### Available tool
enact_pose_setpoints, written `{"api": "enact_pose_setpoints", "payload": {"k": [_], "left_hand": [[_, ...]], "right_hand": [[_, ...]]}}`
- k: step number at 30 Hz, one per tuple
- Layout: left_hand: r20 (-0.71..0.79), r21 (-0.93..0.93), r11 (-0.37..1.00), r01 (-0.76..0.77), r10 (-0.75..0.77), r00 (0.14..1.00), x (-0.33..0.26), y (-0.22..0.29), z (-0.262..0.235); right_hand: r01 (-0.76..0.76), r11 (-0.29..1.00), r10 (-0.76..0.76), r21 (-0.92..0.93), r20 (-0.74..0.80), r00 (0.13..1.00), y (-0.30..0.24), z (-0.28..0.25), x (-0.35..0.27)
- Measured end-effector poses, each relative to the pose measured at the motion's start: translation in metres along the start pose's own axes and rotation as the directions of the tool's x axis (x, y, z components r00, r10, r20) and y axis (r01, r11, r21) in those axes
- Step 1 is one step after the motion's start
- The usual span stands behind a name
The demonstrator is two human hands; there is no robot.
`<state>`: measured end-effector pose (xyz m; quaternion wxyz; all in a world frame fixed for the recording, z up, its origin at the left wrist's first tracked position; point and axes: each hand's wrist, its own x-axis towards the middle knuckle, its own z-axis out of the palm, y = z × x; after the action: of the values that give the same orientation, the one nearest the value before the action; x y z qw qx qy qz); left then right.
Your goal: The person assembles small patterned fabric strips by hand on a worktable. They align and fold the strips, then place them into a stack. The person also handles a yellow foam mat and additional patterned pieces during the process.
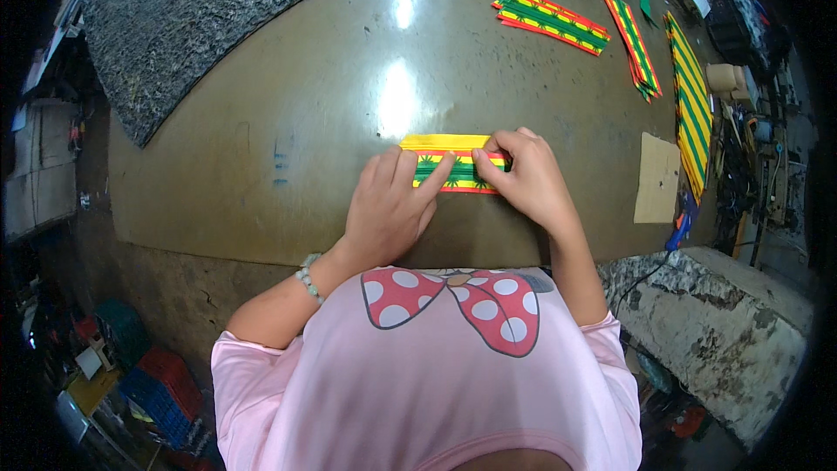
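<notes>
A strip [464, 173] striped red, yellow and green, with dark leaf shapes, lies crosswise on the table in front of me. Along its far edge shows a plain yellow band [443, 141]; whether it is a separate piece I cannot tell. My left hand [392, 196] rests on the strip's left part, its fingers stretched out, the index reaching toward the middle. At the right end, my right hand [523, 173] pinches the strip between thumb and fingers. The fingers partly cover both ends.
Patterned strips [554, 21] and a narrower stack [633, 45] lie at the far right of the brown table [261, 113]. Beside them are diagonally striped strips [690, 109], a cardboard piece [657, 176] and a blue-handled tool [680, 231]. A grey mat [200, 26] covers the far left.
</notes>
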<state>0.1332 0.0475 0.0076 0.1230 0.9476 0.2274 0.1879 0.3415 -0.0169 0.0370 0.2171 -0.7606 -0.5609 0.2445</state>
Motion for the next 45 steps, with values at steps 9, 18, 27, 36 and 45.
{"api": "enact_pose_setpoints", "payload": {"k": [9, 18, 27, 36, 45], "left_hand": [[-0.015, 0.082, 0.993, -0.085, 0.087, 0.996, 0.007, 0.019, 0.017], [-0.084, 0.061, 0.998, -0.011, 0.016, 0.996, 0.010, 0.027, 0.016], [-0.008, 0.110, 0.994, 0.011, -0.010, 1.000, 0.015, 0.023, 0.015], [-0.006, 0.160, 0.987, 0.003, -0.002, 1.000, 0.021, 0.026, 0.014], [0.005, -0.014, 0.987, -0.161, 0.161, 0.987, 0.038, 0.030, 0.026]], "right_hand": [[0.031, 0.979, -0.056, -0.203, -0.116, 0.992, -0.001, -0.001, -0.009], [-0.078, 0.995, 0.082, 0.055, -0.084, 0.993, 0.023, -0.017, -0.016], [-0.193, 0.977, 0.197, 0.089, -0.039, 0.980, 0.018, -0.018, -0.009], [-0.215, 0.973, 0.216, 0.084, -0.005, 0.976, 0.023, -0.016, -0.005], [-0.195, 0.970, 0.171, -0.145, -0.163, 0.972, 0.018, -0.014, -0.012]]}}
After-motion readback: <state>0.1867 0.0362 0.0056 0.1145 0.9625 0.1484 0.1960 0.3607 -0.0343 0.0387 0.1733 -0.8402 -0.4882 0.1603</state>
